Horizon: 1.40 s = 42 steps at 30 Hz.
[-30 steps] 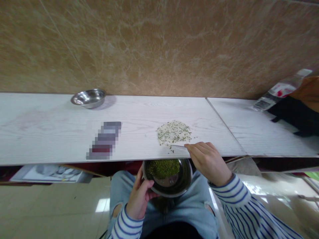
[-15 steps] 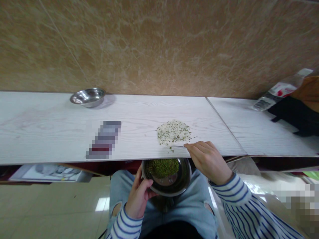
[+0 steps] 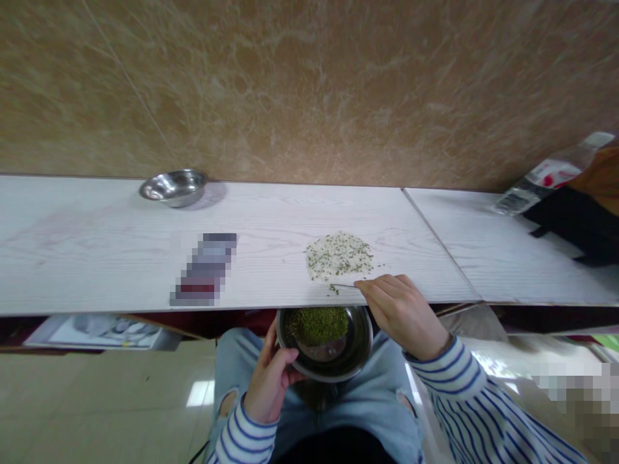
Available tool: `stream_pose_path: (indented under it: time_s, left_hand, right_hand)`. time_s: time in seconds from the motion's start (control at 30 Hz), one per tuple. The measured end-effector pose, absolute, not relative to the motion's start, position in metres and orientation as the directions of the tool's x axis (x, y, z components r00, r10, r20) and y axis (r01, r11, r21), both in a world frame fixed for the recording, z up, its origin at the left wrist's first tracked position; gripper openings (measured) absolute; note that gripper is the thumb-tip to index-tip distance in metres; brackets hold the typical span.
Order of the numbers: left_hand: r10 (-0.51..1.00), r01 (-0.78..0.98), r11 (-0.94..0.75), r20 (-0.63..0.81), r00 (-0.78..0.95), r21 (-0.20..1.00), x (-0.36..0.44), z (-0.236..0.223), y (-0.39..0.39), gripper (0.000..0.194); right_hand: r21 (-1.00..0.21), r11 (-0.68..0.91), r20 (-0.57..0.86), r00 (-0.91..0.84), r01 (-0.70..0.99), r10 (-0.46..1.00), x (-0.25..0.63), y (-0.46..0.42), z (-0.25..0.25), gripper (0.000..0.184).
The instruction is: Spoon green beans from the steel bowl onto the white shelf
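Observation:
My left hand [image 3: 271, 380] grips the rim of a steel bowl [image 3: 355, 368], thumb over the edge, just below the table's front edge. Small green beans [image 3: 319, 324], like mung beans, lie heaped on the bowl's far side. My right hand [image 3: 401, 312] is closed on a thin metal utensil [image 3: 344, 285]; its exact kind is hard to make out. The utensil's tip is down by a few loose green beans near the table edge. Just beyond lies a flat pile of white rice mixed with green beans [image 3: 340, 254].
A second steel bowl [image 3: 175, 188] stands by the wall at the back left. A blurred-out flat object [image 3: 206, 267] lies left of the pile. At far right, a plastic bottle [image 3: 544, 177] lies tilted by a black item [image 3: 575, 222]. An open drawer [image 3: 104, 332] juts out below left.
The view has shifted very slightly. My right hand and the utensil have moved a touch to the left; my left hand keeps hold of the bowl.

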State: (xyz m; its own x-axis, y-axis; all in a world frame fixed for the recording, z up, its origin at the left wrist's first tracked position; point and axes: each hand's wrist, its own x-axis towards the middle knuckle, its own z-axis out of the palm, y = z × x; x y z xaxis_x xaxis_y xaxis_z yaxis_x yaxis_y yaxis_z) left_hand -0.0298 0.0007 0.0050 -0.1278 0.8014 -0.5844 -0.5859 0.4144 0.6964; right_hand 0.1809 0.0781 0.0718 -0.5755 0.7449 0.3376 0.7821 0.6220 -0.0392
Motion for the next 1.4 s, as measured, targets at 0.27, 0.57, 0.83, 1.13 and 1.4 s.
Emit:
stream_pose_path:
  time_s: [0.27,0.57,0.83,1.13,1.4]
  left_hand:
    - [0.806,-0.594,0.423,-0.584,-0.1,0.685,-0.026,0.005,0.001,0.074]
    - [0.797,-0.622,0.426,-0.598,-0.086,0.657,-0.026,0.004,0.002,0.076]
    - [0.803,-0.637,0.412,-0.59,-0.084,0.651,-0.025,0.006,0.003,0.074]
    - [0.793,-0.64,0.392,-0.595,-0.129,0.661,-0.041,-0.001,-0.002,0.075]
    - [0.784,-0.643,0.383,-0.602,-0.153,0.663,-0.051,-0.012,-0.004,0.076]
  right_hand:
    - [-0.044,0.643,0.314,-0.601,0.764,0.735,0.176,0.07,0.076,0.024]
    - [-0.059,0.671,0.296,-0.629,0.739,0.719,0.163,0.059,0.077,0.025]
    - [-0.053,0.654,0.322,-0.607,0.754,0.726,0.158,0.058,0.078,0.027]
    - [-0.023,0.66,0.313,-0.621,0.751,0.718,0.147,0.07,0.075,0.025]
    - [-0.035,0.675,0.317,-0.632,0.737,0.707,0.152,0.059,0.079,0.026]
